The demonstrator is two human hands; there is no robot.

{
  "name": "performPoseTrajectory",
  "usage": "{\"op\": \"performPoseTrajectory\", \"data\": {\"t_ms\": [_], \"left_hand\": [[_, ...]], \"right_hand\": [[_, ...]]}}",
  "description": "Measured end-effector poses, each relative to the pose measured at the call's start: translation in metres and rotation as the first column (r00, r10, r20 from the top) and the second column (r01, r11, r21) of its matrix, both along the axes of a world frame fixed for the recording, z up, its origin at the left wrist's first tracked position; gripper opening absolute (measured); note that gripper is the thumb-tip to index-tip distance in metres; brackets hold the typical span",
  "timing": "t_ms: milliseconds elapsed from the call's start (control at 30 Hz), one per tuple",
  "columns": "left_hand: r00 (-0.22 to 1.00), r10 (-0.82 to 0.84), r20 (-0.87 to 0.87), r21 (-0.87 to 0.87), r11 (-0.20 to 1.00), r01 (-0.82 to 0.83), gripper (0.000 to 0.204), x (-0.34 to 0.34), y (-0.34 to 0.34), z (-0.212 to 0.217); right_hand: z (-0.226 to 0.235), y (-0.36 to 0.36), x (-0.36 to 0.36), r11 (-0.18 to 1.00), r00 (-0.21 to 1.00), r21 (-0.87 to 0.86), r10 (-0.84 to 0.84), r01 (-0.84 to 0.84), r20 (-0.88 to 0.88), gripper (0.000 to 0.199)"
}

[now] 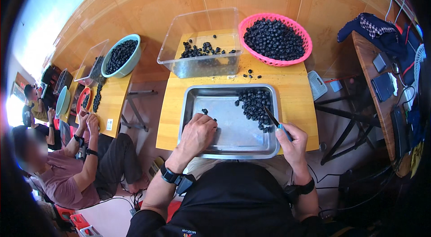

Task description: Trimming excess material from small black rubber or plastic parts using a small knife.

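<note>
- Two bare hands at work over a metal tray (240, 140) on a wooden table (169, 113). Small dark berries (255, 106) lie heaped in the tray's right part, with bare metal left of them.
- Left hand (200, 133) over the tray's left part, fingers curled under, knuckles up. Cannot tell whether the fingers pinch anything; the back of the hand hides them. One loose berry (205, 111) just beyond the knuckles, well apart from the heap.
- Right hand (294, 144) at the tray's right rim, closed around a slim tool (271, 116), dark pointed end, some blue at the grip. Tip at the heap; touching or just above, cannot tell. Tweezers or blade, likewise unclear.
- Beyond the tray: clear box (204, 70) with scattered berries behind its left half, pink basket (285, 62) heaped full past its right corner.
- Handling, my reading: best worked from the heap's ragged left fringe, where berries lie thinner and one can be singled out.
- Low tip angle, light pressure; skins probably pierce easily and round fruit likely rolls.
- Left fingertips better off the point's path; the bare metal mid-tray gives room to meet.
- Forearms best clear of the tray's near rim, since a bump could scatter the heap.
</note>
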State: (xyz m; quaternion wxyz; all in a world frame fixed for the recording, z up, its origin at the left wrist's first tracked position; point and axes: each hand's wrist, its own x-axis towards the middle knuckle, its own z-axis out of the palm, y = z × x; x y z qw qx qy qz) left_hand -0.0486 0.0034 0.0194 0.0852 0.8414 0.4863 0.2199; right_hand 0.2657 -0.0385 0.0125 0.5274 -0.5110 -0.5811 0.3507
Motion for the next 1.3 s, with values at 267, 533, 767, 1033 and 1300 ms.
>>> {"op": "performPoseTrajectory", "data": {"t_ms": [267,533,767,1033,1300], "left_hand": [[0.999,0.018,0.042,-0.013,1.0,-0.017,0.016,0.019,0.022,0.004],[0.996,0.088,0.017,0.0,0.996,-0.088,0.02,0.062,0.073,-0.02],[0.995,0.099,-0.001,-0.049,0.994,-0.098,0.022,0.069,0.086,-0.032],[0.988,0.032,0.152,-0.151,0.988,-0.009,0.024,0.056,0.066,-0.025],[0.813,0.217,0.54,-0.559,0.815,0.154,0.021,0.042,0.052,-0.014]], "right_hand": [[0.0,-0.009,0.009,0.999,0.999,0.002,-0.044,0.044,0.01,0.031],[-0.003,-0.019,0.017,0.996,0.997,0.037,-0.08,0.081,-0.02,0.032],[-0.004,-0.029,0.025,0.994,0.994,0.016,-0.112,0.112,0.004,0.035],[0.0,-0.028,0.02,0.996,0.996,-0.001,-0.093,0.093,-0.008,0.035],[-0.002,-0.02,0.007,0.999,0.999,-0.033,0.0,-0.001,-0.043,0.032]]}}
